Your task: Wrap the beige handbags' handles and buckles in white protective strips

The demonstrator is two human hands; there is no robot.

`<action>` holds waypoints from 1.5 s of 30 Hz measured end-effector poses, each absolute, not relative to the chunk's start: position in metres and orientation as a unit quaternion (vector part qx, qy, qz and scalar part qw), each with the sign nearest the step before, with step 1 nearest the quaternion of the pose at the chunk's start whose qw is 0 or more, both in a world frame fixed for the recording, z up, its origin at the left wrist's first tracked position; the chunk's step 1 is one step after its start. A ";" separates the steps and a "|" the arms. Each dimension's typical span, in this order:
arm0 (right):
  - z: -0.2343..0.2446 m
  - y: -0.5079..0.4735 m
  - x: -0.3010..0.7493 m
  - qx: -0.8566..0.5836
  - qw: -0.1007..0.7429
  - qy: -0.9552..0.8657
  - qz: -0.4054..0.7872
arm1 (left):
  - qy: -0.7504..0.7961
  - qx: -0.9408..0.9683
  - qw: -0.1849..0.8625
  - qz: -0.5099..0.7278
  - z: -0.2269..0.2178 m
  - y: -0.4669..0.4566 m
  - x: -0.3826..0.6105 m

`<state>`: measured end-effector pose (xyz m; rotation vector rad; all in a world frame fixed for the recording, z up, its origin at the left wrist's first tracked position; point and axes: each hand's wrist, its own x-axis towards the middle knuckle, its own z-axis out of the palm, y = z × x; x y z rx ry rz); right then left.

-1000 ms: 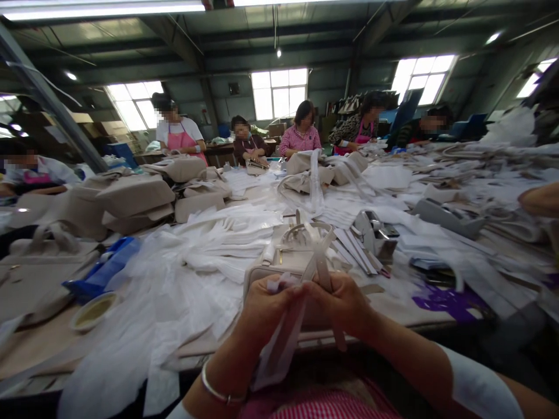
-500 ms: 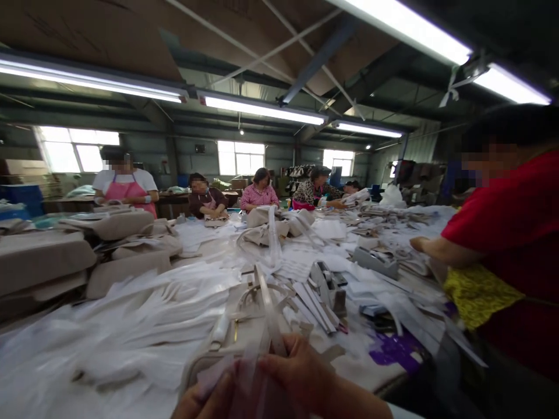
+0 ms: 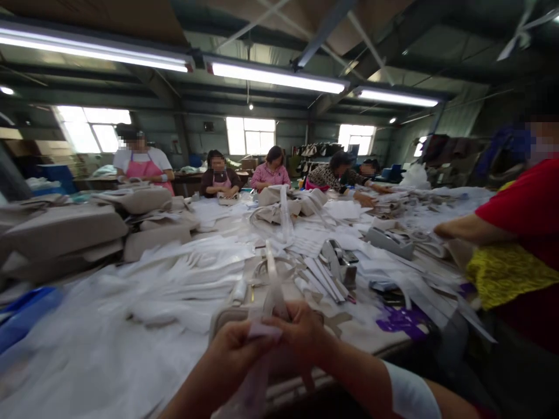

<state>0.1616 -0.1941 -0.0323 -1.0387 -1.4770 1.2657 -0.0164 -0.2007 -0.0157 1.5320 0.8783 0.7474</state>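
Both of my hands are over a beige bag (image 3: 222, 319) lying at the table's near edge. A pale strap (image 3: 271, 270) rises from the bag, with thin translucent white wrapping (image 3: 254, 372) hanging below my fingers. Closed round the strap is my right hand (image 3: 305, 334). My left hand (image 3: 236, 349) pinches a folded white piece of the wrapping (image 3: 264, 330) against it, fingertips close to the right hand's. On the bag, a white-wrapped handle end (image 3: 240, 291) and a small gold zip pull (image 3: 252, 294) show. My hands hide part of the strap.
Tape dispensers (image 3: 340, 265) (image 3: 390, 242) stand to the right, near white strips (image 3: 323, 279) and purple tape (image 3: 402, 321). White sheets (image 3: 174, 297) cover the left, with stacked beige bags (image 3: 65, 230) behind. A co-worker in red (image 3: 519, 203) stands at right; several others sit or stand across.
The view has tilted down and turned slightly left, so more of both forearms shows. My hands have come closer together at the strap, still holding it and the wrapping.
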 end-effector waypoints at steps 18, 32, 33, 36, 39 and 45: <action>-0.038 -0.206 0.184 -0.447 0.400 -0.678 0.424 | 0.428 0.634 0.519 0.381 -0.037 -0.210 -0.012; 0.019 -0.183 0.238 -0.350 0.592 -0.502 0.524 | 0.487 0.600 0.457 0.440 -0.047 -0.214 -0.009; 0.021 -0.183 0.236 -0.343 0.613 -0.501 0.506 | 0.487 0.599 0.459 0.439 -0.046 -0.215 -0.008; 0.024 -0.185 0.229 -0.331 0.646 -0.527 0.443 | 0.491 0.597 0.464 0.431 -0.044 -0.216 -0.007; 0.022 -0.185 0.226 -0.329 0.643 -0.569 0.394 | 0.498 0.592 0.483 0.410 -0.043 -0.217 -0.008; 0.019 -0.188 0.226 -0.312 0.627 -0.615 0.362 | 0.484 0.541 0.579 0.372 -0.047 -0.215 -0.012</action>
